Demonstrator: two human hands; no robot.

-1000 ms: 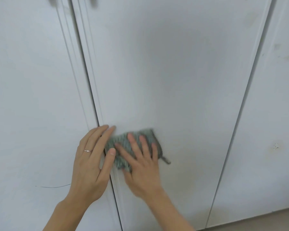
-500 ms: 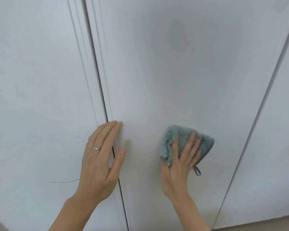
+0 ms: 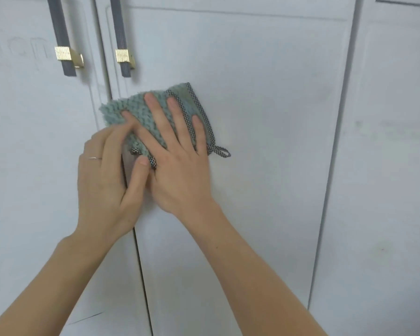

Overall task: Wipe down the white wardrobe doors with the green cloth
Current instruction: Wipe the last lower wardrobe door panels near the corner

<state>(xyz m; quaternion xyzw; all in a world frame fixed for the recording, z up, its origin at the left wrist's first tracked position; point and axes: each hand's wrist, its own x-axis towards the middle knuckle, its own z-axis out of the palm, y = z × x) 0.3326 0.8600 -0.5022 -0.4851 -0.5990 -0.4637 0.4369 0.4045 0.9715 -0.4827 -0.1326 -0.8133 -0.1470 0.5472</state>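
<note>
Head view: the camera looks forward and a little down at white wardrobe doors, with two bare forearms reaching up from the bottom edge.
Green cloth (image 3: 141,110): it lies flat against the middle door (image 3: 264,117), just below the handle, close to the left edge of this door. It has a knitted green face, a checkered trim on its right side and a small loop (image 3: 222,151) at the lower right corner.
Right hand (image 3: 177,161): the palm and the straight, spread fingers press on the cloth. The cloth is under the fingers and sticks out above the fingertips and to the left of them; the loop hangs free just right of the little finger. The hand is flat, not curled around the cloth.
Left hand (image 3: 104,173): it is beside the right hand, over the seam between the left door (image 3: 34,154) and the middle door. Its fingertips touch the lower left part of the cloth and its thumb rests against the bottom edge of the cloth. The fingers are a little bent, but if they pinch the fabric, I cannot tell. A thin ring (image 3: 94,158) is on one finger.
Handles: a grey bar handle with a gold clamp on the left door (image 3: 64,44) and the same kind on the middle door (image 3: 121,44), both upright, above the cloth.
Right door (image 3: 393,141): it is well apart from both hands, with some faint marks on it.
</note>
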